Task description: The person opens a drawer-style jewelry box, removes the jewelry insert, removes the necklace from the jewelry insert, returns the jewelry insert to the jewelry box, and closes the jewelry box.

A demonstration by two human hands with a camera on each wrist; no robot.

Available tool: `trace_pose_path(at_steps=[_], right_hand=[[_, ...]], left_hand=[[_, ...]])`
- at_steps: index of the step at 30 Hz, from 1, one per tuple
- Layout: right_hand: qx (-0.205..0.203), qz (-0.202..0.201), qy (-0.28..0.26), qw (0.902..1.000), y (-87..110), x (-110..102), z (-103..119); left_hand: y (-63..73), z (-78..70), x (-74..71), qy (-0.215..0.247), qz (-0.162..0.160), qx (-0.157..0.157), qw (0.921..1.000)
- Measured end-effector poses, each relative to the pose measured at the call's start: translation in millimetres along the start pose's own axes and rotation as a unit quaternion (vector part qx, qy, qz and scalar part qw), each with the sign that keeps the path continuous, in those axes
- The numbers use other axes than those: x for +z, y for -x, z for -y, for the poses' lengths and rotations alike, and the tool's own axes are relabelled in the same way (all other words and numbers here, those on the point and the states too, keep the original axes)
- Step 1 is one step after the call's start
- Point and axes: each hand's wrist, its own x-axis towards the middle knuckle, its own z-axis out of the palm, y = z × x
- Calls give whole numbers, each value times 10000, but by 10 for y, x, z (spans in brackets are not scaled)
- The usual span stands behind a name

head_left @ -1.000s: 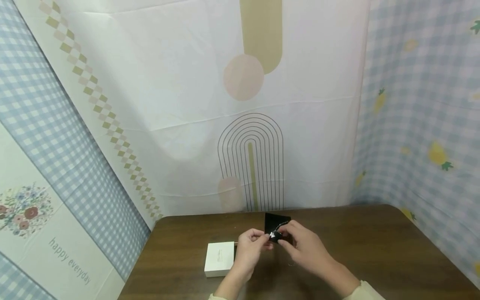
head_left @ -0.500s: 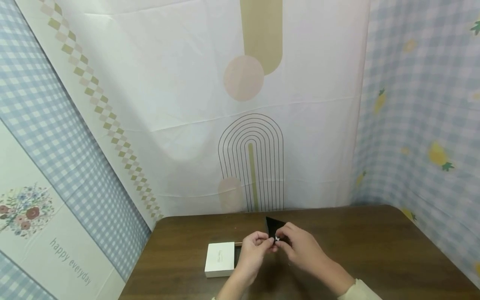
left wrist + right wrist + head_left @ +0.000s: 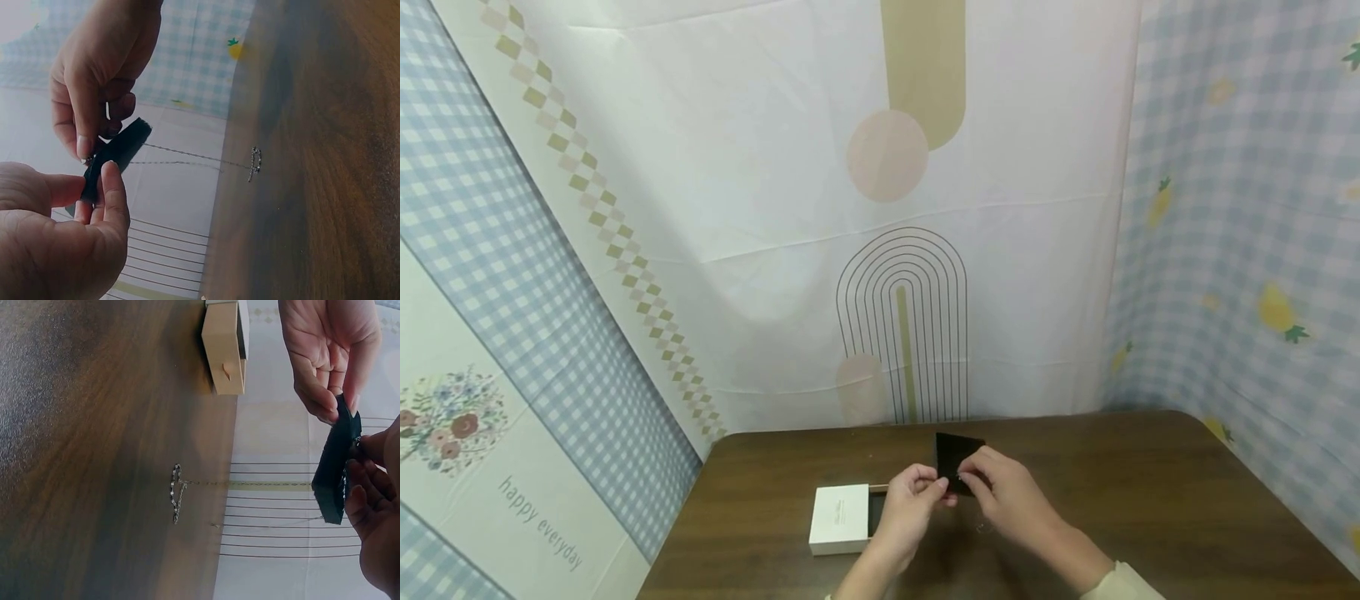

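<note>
My left hand (image 3: 904, 512) pinches a black jewelry pad (image 3: 951, 452) by its near left edge, thumb on one face and fingers on the other. My right hand (image 3: 1018, 498) is at the pad's face, thumb and fingertips pinching a small shiny part of a necklace; the fingers mostly hide that part. In the left wrist view two strands of the necklace's thin silver chain (image 3: 187, 153) hang from under the pad (image 3: 128, 144). The chain's lower end (image 3: 175, 494) bunches in a small loop below, against the tabletop in the right wrist view.
Left of the hands, a white box (image 3: 839, 518) lies on the brown wooden table (image 3: 1120, 483), its drawer (image 3: 224, 353) partly pulled out, with a small pull tab on the front. A printed white cloth (image 3: 760, 208) hangs behind the table, checked cloth (image 3: 1225, 275) to the right.
A white butterfly-shaped pendant and darker strand seen at the fingertips earlier are now mostly hidden by the right fingers. The pad has tilted and shows more of its face; both hands shifted slightly.
</note>
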Motion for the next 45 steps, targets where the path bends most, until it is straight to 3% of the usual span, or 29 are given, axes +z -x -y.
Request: trace_pose_path(at_steps=[15,31,45], right_hand=[[322,-402,467,9976,-34,-195,-122],[778,-792,835,9903,-9,-423,-320],[881,-820,888,9888,13,-558,-400]], left_hand=[[-17,24,-131,46,-311,153,9994],[10,41,-382,-265,-266,97,9992],[66,28,-518,52,-230,76,9997]])
